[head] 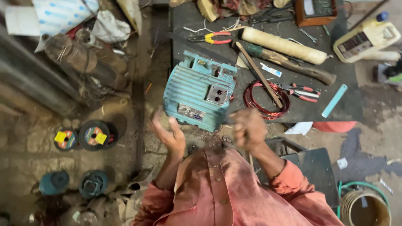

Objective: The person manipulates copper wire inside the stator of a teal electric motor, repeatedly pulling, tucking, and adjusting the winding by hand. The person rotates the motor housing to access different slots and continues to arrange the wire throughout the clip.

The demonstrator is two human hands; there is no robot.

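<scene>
While seen from above: dark table (188, 25) across the upper middle, scattered with tools. Teal ribbed electric motor housing (200, 90) at the table's near edge, tilted, small plate on its near side, open terminal box with loose copper wires on top. Just right of the housing, red-brown coil of copper wire (256, 107) lying flat, thin wooden stick (259, 75) laid across it. Farther back, pale cloth-wrapped roller (284, 45), wooden-handled hammer (289, 62) beside it, red-and-yellow pliers (211, 38) to the left, red-handled pliers (302, 93) to the right, teal flat strip (334, 101) near the table's right edge. White plastic jug (366, 39) off the far right corner. On the floor to the left, two dark spools (83, 136) with coloured labels, two teal spools (73, 183) nearer; green-rimmed bucket (364, 207) at lower right. Pinkish-orange shirt (222, 192) filling the bottom centre. Both hands raised in front of the chest, just short of the housing, apart from each other, neither touching it. Left hand (169, 133) blurred, fingers spread open, palm turned inward, empty as far as visible. Right hand (249, 129) curled loosely into a fist, back toward the camera; cannot tell whether anything sits inside the curl. Housing nearest to both hands, between them and slightly beyond.
</scene>
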